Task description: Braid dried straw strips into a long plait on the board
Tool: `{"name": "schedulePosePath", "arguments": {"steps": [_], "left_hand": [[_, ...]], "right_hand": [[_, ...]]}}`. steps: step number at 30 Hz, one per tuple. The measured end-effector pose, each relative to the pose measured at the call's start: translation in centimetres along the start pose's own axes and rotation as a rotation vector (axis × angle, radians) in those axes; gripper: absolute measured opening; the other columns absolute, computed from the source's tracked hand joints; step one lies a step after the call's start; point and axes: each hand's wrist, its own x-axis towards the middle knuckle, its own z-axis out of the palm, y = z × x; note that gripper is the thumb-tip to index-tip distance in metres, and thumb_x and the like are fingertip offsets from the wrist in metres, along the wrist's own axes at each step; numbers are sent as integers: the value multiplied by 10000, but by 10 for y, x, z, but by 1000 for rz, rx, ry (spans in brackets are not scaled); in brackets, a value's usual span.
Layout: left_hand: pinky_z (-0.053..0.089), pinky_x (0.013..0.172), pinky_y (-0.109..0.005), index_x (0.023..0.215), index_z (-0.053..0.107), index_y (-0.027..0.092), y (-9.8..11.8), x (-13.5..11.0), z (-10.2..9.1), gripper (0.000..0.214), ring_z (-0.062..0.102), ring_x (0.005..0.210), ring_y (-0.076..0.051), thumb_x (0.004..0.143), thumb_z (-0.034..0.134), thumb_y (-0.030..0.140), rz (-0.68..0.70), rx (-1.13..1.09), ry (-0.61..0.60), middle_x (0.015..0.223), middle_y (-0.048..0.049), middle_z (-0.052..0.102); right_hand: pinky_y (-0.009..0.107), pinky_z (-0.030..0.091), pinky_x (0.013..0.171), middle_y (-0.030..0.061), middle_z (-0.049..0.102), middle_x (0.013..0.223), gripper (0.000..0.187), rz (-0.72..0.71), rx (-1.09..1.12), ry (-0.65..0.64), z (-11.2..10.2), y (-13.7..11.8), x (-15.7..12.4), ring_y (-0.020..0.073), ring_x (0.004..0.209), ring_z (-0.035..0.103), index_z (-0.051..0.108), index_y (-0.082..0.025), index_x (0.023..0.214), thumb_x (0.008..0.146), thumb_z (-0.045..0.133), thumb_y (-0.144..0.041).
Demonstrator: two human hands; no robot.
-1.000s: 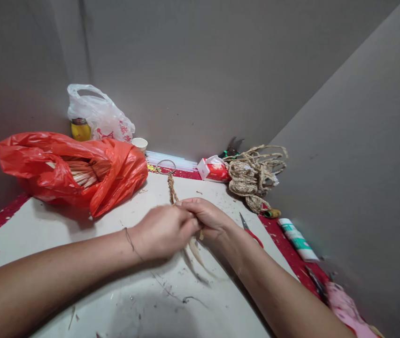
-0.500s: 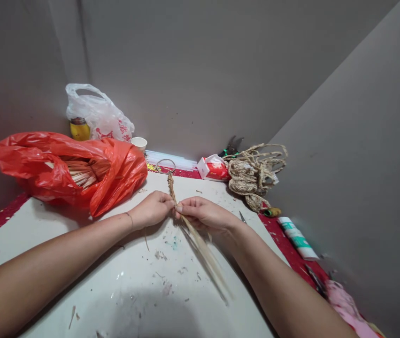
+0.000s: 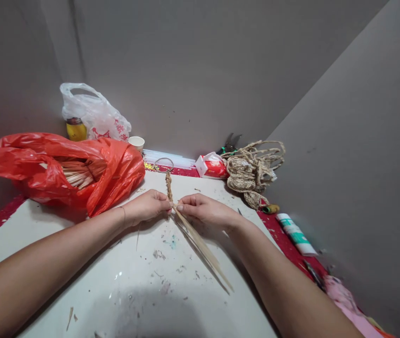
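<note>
A short braided straw cord runs from a thin ring at the back of the white board toward me. My left hand is closed, pinching the cord's near end between thumb and finger. Right beside it, my right hand is closed in a pinch on the straw strands at the same spot. Long flat straw strands fan out loose from there toward the near right. The exact crossing of the strands is partly hidden by my fingertips.
A red plastic bag of straw bundles lies left, before a white bag, a yellow jar and a paper cup. At right are a tissue pack, coiled straw rope, pliers and a white-green roll.
My hands have drawn slightly apart, with a bit of strand showing between the fingertips. The loose strand ends have shifted a little, and the whole view has moved slightly.
</note>
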Motion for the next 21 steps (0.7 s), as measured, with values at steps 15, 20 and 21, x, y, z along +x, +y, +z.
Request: {"name": "schedulePosePath", "arguments": {"steps": [15,20,21], "left_hand": [[68,359,-225,574,423,181,-9,-2,12,188,160,335,-41,732,524,188,-47,-444,32,417,87,283],[112,342,-213,538,430,168,-10,-5,24,247,210,318,-35,770,509,195,30,-422,144,394,78,314],[120,343,-212,528,436,163,-10,-5,26,258,224,315,-32,772,512,194,39,-412,179,386,76,319]], "right_hand": [[220,312,457,0,524,478,330,7,-441,308,41,-21,-13,99,419,462,480,-175,630,895,349,-322],[268,366,578,109,687,759,315,1,-964,457,53,-24,-17,189,657,621,614,-156,770,896,337,-241],[278,370,585,119,693,786,311,10,-1037,461,56,-24,-17,204,675,634,624,-151,817,897,333,-226]]}}
